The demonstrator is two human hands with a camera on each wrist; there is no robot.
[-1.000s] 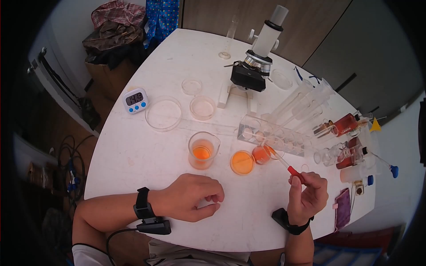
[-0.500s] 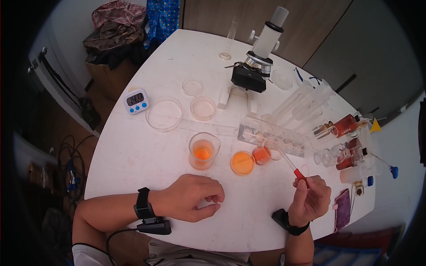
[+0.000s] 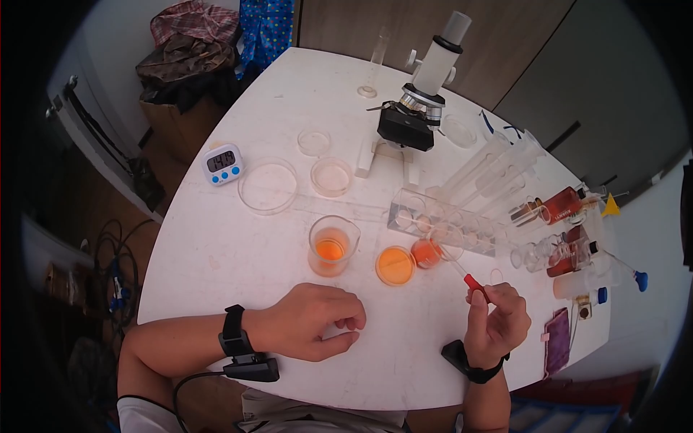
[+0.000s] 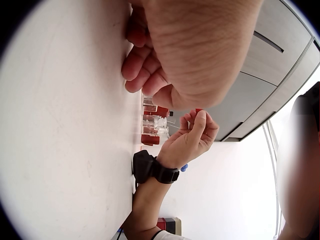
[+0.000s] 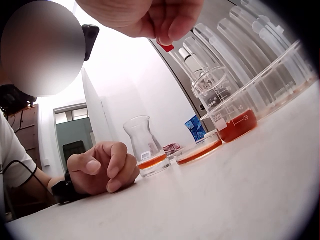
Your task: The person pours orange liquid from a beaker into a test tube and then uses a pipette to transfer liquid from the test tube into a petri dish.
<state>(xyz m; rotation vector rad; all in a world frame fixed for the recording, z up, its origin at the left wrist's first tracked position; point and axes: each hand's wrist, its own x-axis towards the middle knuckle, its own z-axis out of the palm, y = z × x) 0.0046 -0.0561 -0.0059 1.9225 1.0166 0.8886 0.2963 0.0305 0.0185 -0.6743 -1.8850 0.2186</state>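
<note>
My right hand [image 3: 498, 325] pinches the red bulb of a glass dropper [image 3: 475, 286], whose glass tube points into the mouth of a small beaker of red-orange liquid [image 3: 427, 252]. Left of that beaker lies a round dish of orange liquid [image 3: 395, 265]. A larger beaker [image 3: 331, 249] with some orange liquid stands further left. My left hand [image 3: 314, 321] rests on the table below it, fingers loosely curled and holding nothing. In the right wrist view the red bulb [image 5: 166, 47] shows under the fingertips, above the beaker with red liquid [image 5: 238, 125].
Behind the beakers is a clear rack [image 3: 442, 224] with tubes leaning over it. A microscope [image 3: 419, 108] stands at the back. Empty clear dishes [image 3: 267, 186] and a timer [image 3: 223, 164] are at the left. Bottles [image 3: 561, 205] and glassware crowd the right side.
My right hand and the dropper rose slightly to the right, then came back down and left toward the small beaker. My left hand has stayed still.
</note>
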